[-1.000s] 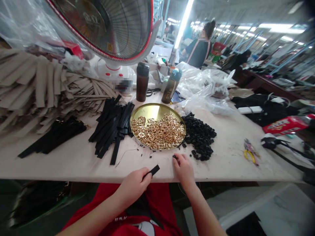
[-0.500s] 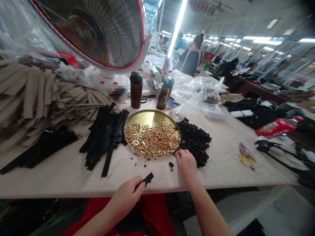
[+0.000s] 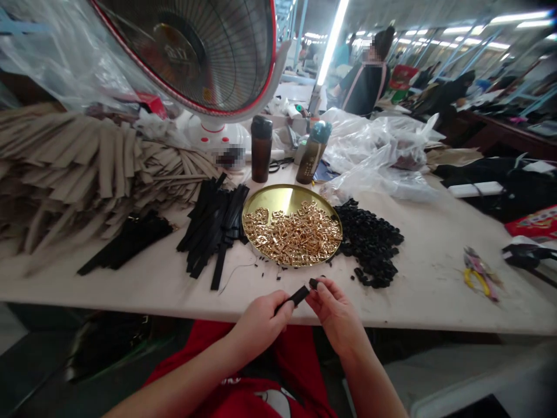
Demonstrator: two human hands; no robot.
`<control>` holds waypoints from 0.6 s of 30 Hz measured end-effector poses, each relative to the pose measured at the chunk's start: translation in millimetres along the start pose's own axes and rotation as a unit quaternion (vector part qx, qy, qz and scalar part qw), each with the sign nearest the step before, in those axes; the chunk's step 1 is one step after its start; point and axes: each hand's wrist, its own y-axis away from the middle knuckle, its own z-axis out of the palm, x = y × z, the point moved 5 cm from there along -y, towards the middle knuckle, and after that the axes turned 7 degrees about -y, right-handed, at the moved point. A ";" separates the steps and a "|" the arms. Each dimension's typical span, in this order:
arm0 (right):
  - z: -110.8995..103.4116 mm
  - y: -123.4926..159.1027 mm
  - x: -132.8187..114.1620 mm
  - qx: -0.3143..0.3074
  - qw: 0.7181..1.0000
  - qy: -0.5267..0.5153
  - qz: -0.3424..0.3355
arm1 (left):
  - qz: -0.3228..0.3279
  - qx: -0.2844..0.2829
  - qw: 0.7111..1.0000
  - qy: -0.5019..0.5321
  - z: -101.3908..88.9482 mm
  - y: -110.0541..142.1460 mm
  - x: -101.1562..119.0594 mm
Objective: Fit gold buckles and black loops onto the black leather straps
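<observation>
Holding blk strap (image 3: 299,296), tray (image 3: 285,196) ahead, btls (image 3: 261,152) beyond

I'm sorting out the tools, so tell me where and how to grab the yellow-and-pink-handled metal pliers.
Best taken around both handles, probably by the right hand, from the near side: the pliers lie with handles toward the viewer, metal tip pointing away.

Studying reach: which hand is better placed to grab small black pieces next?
Probably the right hand: nearer the heap, though holding a small black piece. The left hand holds a black strip.
</observation>
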 end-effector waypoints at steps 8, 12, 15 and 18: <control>8.8 10.2 19.6 -0.009 0.999 0.035 0.007 | -0.012 0.020 0.999 0.022 -3.4 10.2 -7.2; 6.7 12.9 23.7 -0.019 0.998 0.052 0.016 | -0.013 0.017 1.000 -0.018 -3.5 12.4 -9.2; 3.5 15.6 26.8 -0.015 0.998 0.059 0.033 | -0.004 0.009 0.996 -0.088 -4.7 13.6 -9.6; -0.3 17.5 30.3 -0.020 0.994 0.089 0.053 | 0.004 0.002 0.987 -0.163 -8.3 15.0 -10.0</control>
